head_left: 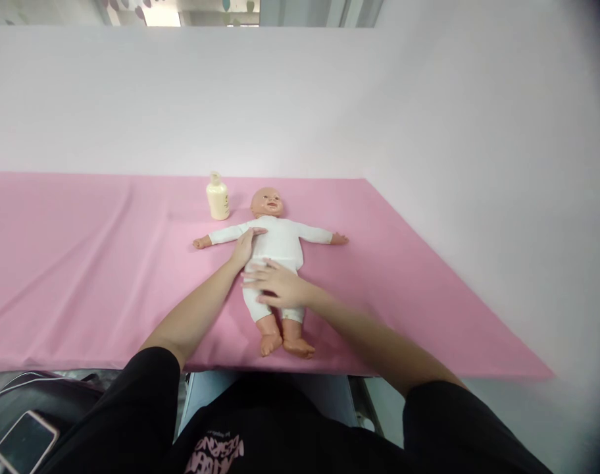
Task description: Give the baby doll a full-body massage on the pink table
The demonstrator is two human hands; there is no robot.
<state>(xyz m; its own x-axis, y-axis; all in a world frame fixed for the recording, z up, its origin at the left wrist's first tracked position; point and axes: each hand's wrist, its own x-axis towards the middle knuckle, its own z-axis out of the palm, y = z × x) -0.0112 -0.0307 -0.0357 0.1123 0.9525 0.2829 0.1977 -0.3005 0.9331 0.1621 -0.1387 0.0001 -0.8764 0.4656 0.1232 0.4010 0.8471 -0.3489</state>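
Pink cloth, baby doll lying face-up mid-table.
Left hand flat on chest, right hand spread over belly; doll looks light, hard plastic limbs, soft suit; grip torso.

Right hand motion-blurred; finger outlines smeared, contact with doll belly not resolvable. It hides the doll's hips. Left hand covers part of the chest. Bottle label too small to read. Phone cut by lower left edge. Shirt print cropped at bottom.
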